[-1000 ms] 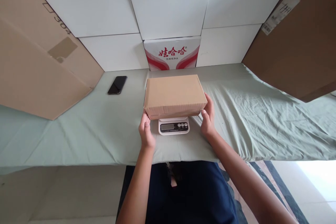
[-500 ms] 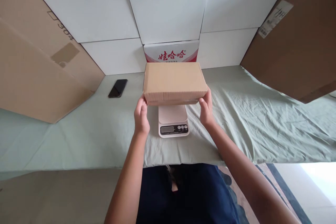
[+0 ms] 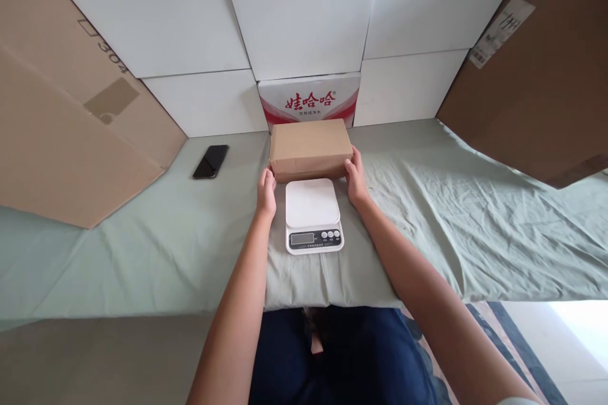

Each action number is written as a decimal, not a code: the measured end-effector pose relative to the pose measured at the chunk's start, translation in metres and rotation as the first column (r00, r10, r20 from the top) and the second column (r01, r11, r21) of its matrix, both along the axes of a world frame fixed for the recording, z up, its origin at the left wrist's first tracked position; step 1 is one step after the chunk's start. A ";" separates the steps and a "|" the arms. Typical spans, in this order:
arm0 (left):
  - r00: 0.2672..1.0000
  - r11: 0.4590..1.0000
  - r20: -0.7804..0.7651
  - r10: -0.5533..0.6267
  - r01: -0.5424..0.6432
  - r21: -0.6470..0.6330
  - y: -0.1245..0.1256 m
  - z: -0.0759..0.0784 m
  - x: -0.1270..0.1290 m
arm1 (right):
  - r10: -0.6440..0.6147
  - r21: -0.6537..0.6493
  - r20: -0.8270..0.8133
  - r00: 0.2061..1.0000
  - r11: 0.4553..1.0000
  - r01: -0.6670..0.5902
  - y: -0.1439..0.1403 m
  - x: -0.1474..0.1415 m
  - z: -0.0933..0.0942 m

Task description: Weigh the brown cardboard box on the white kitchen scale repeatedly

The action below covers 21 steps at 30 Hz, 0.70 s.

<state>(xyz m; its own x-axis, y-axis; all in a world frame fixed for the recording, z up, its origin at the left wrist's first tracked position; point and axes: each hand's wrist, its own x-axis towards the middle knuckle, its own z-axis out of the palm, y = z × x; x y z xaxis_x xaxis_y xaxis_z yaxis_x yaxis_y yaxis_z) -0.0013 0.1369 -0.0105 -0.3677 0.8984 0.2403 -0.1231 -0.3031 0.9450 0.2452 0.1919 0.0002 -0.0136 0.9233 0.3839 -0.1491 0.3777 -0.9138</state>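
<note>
I am gripping the cardboard box [image 3: 310,148] between my left hand [image 3: 266,193] and right hand [image 3: 355,178], behind the now bare scale [image 3: 313,215]; letting go is left.

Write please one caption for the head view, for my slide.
Both hands, left hand and right hand, hold a cardboard box behind a white scale.

Both bare forearms reach straight forward from the bottom of the view, drawing closer together toward the wrists. The left hand [image 3: 266,192] is upright on its edge, palm facing inward, fingers pointing ahead and close together, thumb on top. The right hand [image 3: 355,182] mirrors it, palm facing inward toward the left, fingers extended forward. Both wrists are straight, and the hands are level with each other, well apart, each grip flat and pressed rather than curled.
</note>
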 end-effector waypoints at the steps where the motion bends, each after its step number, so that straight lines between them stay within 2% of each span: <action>1: 1.000 1.000 -0.001 -0.011 0.011 -0.002 0.001 -0.001 0.000 | 0.005 -0.007 -0.003 1.000 1.000 -0.005 0.000 -0.001 0.000; 6: 0.998 0.998 -0.027 -0.056 0.056 -0.010 0.006 -0.003 -0.003 | 0.023 -0.034 -0.005 1.000 0.999 -0.023 0.004 -0.001 -0.001; 11: 0.998 0.997 -0.020 0.060 -0.061 -0.054 0.002 0.000 -0.017 | -0.069 -0.111 -0.014 0.998 0.992 0.067 0.011 0.020 -0.006; 13: 0.997 0.995 -0.022 0.069 -0.070 -0.076 0.000 0.002 -0.019 | -0.088 -0.134 -0.021 0.996 0.987 0.085 0.012 0.030 -0.008; 17: 1.000 0.996 -0.024 0.020 -0.023 -0.091 -0.003 0.005 -0.013 | -0.037 -0.176 -0.006 0.999 0.984 0.035 0.010 0.034 -0.008; 21: 0.997 0.995 -0.055 -0.059 0.054 -0.084 -0.005 0.007 -0.005 | 0.052 -0.131 0.040 0.998 0.990 -0.046 -0.002 0.020 -0.004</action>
